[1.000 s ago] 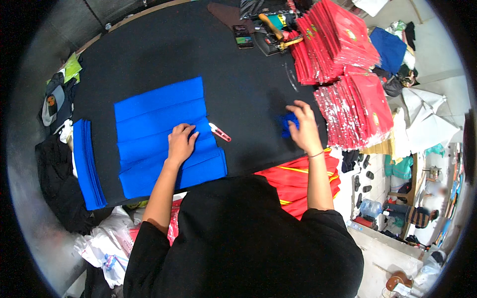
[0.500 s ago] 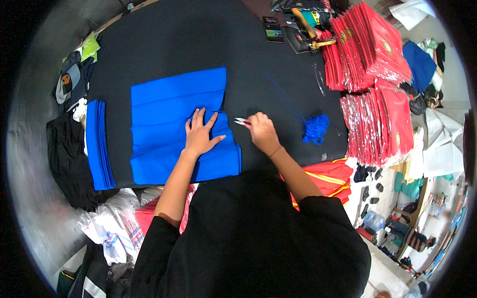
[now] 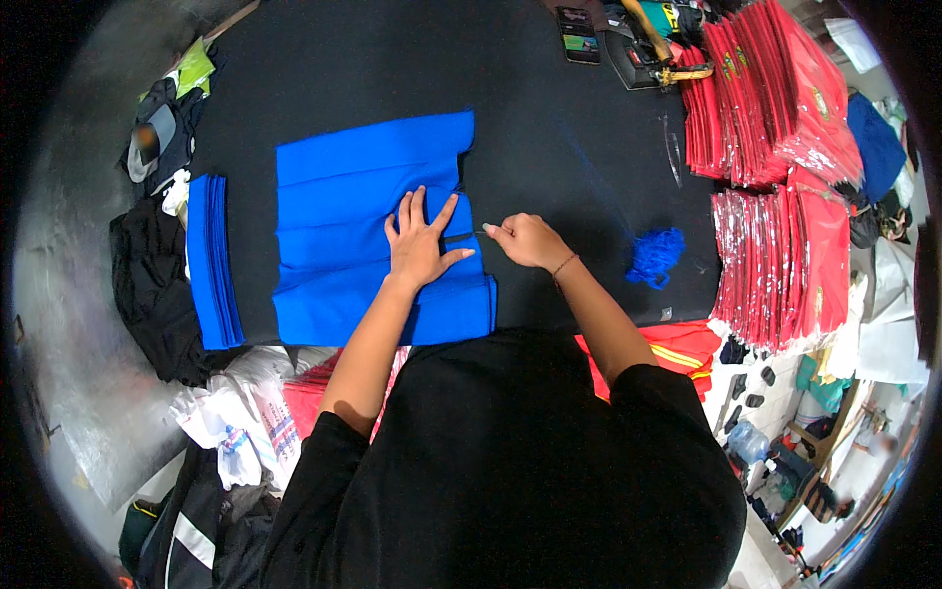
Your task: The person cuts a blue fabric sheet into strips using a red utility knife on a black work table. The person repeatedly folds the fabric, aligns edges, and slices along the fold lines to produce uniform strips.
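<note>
On black table [image 3: 549, 128], blue cloth [image 3: 363, 226], red packets [image 3: 765, 98]

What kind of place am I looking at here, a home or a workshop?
Most likely a small garment workshop. The left hand presses flat on blue fabric spread over a black work table, with a stack of blue pieces beside it and piles of bagged red garments along the right.

I see even, bright overhead light, soft shadows, glare on the plastic upper right, and heavy fisheye bending with dark corners.
</note>
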Available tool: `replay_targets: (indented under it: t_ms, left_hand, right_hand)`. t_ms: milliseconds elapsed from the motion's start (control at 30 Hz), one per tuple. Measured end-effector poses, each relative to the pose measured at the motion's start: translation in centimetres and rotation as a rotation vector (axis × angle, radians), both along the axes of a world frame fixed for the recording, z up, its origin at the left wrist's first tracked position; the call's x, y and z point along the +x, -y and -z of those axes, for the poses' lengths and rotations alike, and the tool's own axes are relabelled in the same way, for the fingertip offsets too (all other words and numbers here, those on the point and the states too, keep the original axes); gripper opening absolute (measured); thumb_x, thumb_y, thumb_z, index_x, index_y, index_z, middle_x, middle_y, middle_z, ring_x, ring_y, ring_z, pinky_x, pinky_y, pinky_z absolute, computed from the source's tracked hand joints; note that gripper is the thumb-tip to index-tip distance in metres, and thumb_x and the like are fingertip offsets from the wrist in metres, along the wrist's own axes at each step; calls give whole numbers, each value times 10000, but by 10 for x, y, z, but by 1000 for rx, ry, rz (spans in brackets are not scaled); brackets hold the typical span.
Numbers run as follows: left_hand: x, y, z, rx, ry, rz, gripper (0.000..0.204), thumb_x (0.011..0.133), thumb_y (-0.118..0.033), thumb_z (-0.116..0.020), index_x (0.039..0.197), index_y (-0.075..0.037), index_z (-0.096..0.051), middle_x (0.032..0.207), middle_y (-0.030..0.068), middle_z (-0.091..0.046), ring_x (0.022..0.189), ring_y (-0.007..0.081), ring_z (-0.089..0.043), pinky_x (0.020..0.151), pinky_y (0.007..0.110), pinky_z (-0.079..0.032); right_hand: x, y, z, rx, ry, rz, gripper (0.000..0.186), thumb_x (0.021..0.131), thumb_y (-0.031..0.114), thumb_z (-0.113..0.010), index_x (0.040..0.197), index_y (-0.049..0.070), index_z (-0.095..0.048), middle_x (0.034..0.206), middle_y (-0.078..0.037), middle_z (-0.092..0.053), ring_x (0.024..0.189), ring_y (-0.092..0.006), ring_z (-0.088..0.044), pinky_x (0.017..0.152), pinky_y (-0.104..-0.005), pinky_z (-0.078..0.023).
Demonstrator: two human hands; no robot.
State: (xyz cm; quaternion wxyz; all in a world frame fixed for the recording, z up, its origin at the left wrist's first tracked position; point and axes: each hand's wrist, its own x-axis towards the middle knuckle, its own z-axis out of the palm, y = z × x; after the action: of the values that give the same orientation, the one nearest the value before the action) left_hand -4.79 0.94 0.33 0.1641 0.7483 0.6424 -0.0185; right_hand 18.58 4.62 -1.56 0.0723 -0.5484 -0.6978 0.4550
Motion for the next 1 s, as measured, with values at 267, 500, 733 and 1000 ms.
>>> replay_targets:
  t_ms: [267,500,733,1000]
  left_hand:
    - [0,1,4,10,-11,-5,1022,755,-698,-787,1628,-417,-336,1695,225,-195,1576,418,-150,1174,698,-197]
    - [0,2,7,22,-9,-2,1026,750,-702,-788,1627,-414,-341,1694,225,-194,1576,417,-152,1172,703,-203]
    - [0,2,5,4,-12,-4,1052,742,-682,-807,1635,-408,-322,1697,223,-187,1579,418,-146,1178,707,-196]
    - [9,8,-28,124,145,90,664,775,-466,-867,1364,-222,-684,1510,186,-507,1446,377,-412,1096,577,-358]
  right_hand:
    - [-11,-7,1,-12,100,-31,566,989,511,-583,802,9,-767,909,-297,-722,928,-478,-717,871,-557,-574]
    - [-12,-11,8,-8,48,-47,546,981,494,-601,780,9,-755,876,-292,-719,905,-473,-717,854,-559,-571]
    - [-11,-10,-2,22,45,-58,533,989,483,-593,802,9,-750,897,-284,-723,911,-477,-713,855,-561,-567]
    - [9,5,-15,-86,119,-40,577,1007,515,-549,846,4,-761,926,-297,-723,931,-486,-710,875,-565,-559]
